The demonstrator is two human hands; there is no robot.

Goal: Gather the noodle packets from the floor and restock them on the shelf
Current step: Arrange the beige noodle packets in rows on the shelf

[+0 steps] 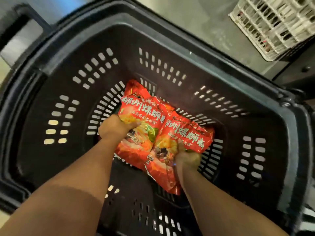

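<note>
**Fingers closed on both packets, low in the basket (56, 82)**

Fingers first, from the left. My left hand (115, 127) grips the left packet (141, 108) at its near left side, with the thumb laid across the printed face and the other fingers hidden beneath. That red noodle packet lies against the slotted bottom of the basket, and its inner edge touches the right packet (185, 132). My right hand (187, 157) pinches the near edge of the right packet, fingers curled tight into the wrapper.

As I read it, the gathering is well along. Two packets are inside the basket and I see none loose on the floor (196, 17) in this view. I cannot tell whether I am setting these two down or lifting them out. No shelf is in view, so the restocking itself looks wholly undone.

The basket is dark plastic with a deep bowl and rows of slots in its walls and bottom, and it fills most of the picture. Pale, smooth floor shows beyond its far rim. At upper right a white slatted crate (272, 23) sits well apart from the basket.
</note>
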